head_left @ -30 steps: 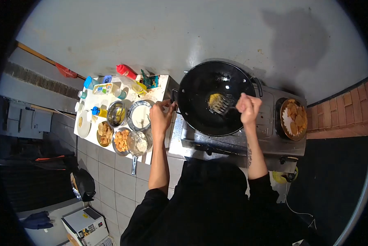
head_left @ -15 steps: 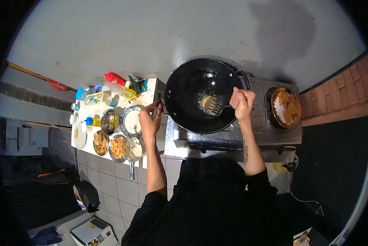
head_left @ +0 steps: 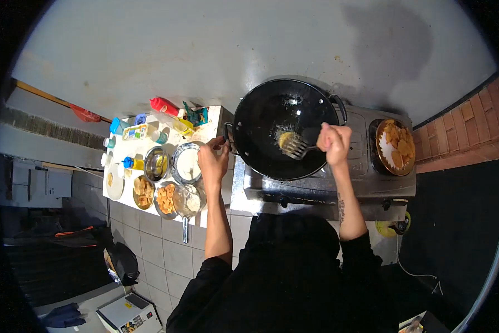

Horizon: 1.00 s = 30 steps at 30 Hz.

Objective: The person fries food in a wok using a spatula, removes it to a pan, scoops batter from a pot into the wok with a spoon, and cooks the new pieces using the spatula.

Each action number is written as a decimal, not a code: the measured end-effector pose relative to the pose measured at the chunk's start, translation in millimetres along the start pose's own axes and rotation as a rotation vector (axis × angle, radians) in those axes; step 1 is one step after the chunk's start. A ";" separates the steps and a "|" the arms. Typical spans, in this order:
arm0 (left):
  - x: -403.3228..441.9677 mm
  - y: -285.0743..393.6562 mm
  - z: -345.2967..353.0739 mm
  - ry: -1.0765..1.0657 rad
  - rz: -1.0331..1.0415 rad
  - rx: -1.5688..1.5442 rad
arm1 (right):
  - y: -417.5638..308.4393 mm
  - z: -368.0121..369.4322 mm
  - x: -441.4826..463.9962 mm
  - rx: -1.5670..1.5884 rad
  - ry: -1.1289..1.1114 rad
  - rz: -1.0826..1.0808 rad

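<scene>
My right hand is closed on the handle of a slotted spatula, whose head rests in the black wok. A small yellowish piece of food lies in bubbling oil against the spatula's head. At the wok's left side my left hand is closed around the loop handle or something at it; its fingertips are partly hidden. Just left of that hand sits a bowl of white batter.
The wok stands on a steel stove. A plate of fried pieces is at the right. On the white table stand bowls of food, a strainer, a red bottle and an oil bottle. A brick edge borders the right.
The view has shifted slightly. The spatula's head has moved a little within the wok beside the food piece. Both hands keep their closed shape.
</scene>
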<state>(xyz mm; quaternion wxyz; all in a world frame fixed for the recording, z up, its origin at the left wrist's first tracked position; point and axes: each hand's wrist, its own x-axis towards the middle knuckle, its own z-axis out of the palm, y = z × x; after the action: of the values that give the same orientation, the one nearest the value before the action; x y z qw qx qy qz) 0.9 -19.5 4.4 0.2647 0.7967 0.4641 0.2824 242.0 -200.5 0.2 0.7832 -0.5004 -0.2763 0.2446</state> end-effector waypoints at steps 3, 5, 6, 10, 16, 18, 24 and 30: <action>-0.9 0.5 1.2 -0.010 -0.007 0.021 | 9.4 -4.8 7.2 0.044 0.045 -0.048; -1.7 1.1 1.8 0.006 0.000 0.011 | 24.0 4.3 4.1 0.090 0.012 -0.048; -1.5 2.5 1.6 0.007 0.002 0.012 | 15.5 11.0 0.8 0.077 -0.047 -0.027; -3.5 4.3 -0.9 0.018 -0.020 0.016 | -4.7 2.0 6.0 0.023 0.035 0.034; -2.9 1.8 1.3 0.016 0.000 0.014 | 12.5 12.7 5.2 0.040 -0.055 -0.036; -3.4 -0.1 -0.1 0.020 0.005 0.017 | -5.4 9.3 4.7 -0.065 -0.014 0.097; -2.0 2.4 2.5 0.027 0.003 -0.004 | 16.3 13.1 1.6 0.000 -0.080 -0.030; -2.2 5.9 -0.4 0.010 -0.013 -0.009 | 7.8 -0.6 9.5 0.054 0.035 0.003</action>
<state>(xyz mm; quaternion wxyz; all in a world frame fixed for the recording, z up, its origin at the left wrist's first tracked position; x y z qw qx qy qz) 3.3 -23.8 8.2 0.2678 0.7911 0.4691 0.2870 248.5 -191.7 -5.4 0.8007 -0.4838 -0.2550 0.2443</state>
